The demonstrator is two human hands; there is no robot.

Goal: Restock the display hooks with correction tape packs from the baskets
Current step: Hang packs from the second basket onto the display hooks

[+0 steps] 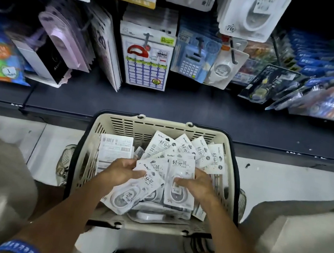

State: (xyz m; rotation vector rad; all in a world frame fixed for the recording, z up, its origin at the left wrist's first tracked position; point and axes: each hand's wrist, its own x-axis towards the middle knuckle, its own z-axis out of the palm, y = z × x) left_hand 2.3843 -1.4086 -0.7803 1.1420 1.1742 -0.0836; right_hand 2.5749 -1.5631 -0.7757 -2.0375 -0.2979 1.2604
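Both hands reach down into a cream plastic shopping basket (162,126) that sits on the pale tiled floor (280,180) just in front of a dark shelf (186,109). The basket is full of white correction tape packs (203,152), lying fanned and overlapping, most face up with printed headers toward the shelf; one pack (115,147) at the basket's left side lies back up, showing a barcode. The left hand (123,171) has its grip on a tilted pack (132,189), thumb on the front and fingers curled at its upper edge. The right hand (196,185) has its grip on an upright pack (179,186), thumb pressed on the clear blister and fingers wrapped round the right edge. The two held packs touch each other and rest on the heap below. Above the shelf, carded goods hang from display hooks: a label sheet card (148,57), a blue calculator card (191,61), and more white tape packs (250,10) in the top row. A blue wristband (19,248) shows on the left forearm
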